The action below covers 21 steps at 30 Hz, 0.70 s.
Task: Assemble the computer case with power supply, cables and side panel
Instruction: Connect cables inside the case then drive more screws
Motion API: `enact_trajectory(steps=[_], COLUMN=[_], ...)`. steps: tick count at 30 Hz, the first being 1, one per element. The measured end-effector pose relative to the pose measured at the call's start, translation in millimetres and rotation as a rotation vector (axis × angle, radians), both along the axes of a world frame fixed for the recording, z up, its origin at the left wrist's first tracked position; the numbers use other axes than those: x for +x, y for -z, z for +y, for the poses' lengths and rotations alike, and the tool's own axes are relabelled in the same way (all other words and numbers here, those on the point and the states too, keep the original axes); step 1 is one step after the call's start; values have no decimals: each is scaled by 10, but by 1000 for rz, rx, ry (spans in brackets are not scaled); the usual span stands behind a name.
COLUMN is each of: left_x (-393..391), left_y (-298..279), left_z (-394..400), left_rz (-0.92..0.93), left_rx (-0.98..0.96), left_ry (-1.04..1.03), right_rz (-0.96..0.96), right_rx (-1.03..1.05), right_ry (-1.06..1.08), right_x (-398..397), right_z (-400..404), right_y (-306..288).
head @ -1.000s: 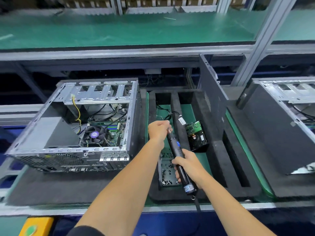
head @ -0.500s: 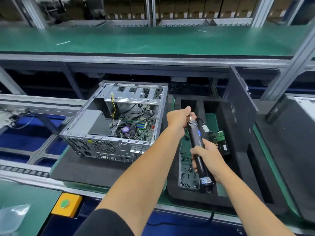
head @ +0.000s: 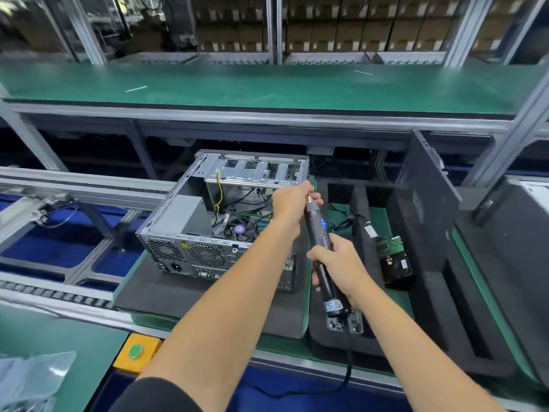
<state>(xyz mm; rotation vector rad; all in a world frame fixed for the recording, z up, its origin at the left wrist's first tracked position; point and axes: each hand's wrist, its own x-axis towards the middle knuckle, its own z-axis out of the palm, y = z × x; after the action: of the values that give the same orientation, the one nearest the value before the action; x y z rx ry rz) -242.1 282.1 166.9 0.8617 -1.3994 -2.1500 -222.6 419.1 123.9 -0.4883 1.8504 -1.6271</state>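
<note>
The right hand is gripping the screwdriver around its barrel, fingers wrapped tight; the left hand is pinching its metal tip end, whether with a screw I cannot tell. The tool's long axis is slanting up and away toward the case, which is lying open-side up just left of the tip, nearer the left hand. The side panel is standing upright, right. The bit is hidden behind the fingers.
</note>
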Motion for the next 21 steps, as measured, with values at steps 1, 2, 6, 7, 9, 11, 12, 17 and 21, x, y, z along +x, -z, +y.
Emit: enact_trajectory(steps=[1, 2, 6, 7, 9, 11, 12, 17, 21], left_x=[41, 92, 326, 389, 534, 695, 780, 1174, 1396], left_y=[21, 44, 170, 198, 241, 282, 297, 373, 463], left_z=[-71, -152, -534, -634, -844, -1065, -1180, -1659, -1811], left_rz=[-24, -44, -122, -148, -189, -235, -246, -276, -277], left_rx=[-68, -134, -401, -487, -603, -655, -679, -844, -958], left_ry=[9, 20, 33, 44, 70, 80, 84, 168, 242], right_rz=[-6, -18, -111, -135, -182, -228, -249, -306, -298], right_rx=[1, 2, -18, -31, -57, -83, -95, -183, -185], right_ry=[-3, -4, -3, -2, 1, -3, -5, -20, -13], right_x=[58, 122, 404, 480, 642, 827, 926, 1422, 1691], right_z=[-67, -140, -481, -574, -770, -974, -1075, -1449, -1550], right_y=[-17, -31, -62, -61, -53, -46, -38, 47, 144])
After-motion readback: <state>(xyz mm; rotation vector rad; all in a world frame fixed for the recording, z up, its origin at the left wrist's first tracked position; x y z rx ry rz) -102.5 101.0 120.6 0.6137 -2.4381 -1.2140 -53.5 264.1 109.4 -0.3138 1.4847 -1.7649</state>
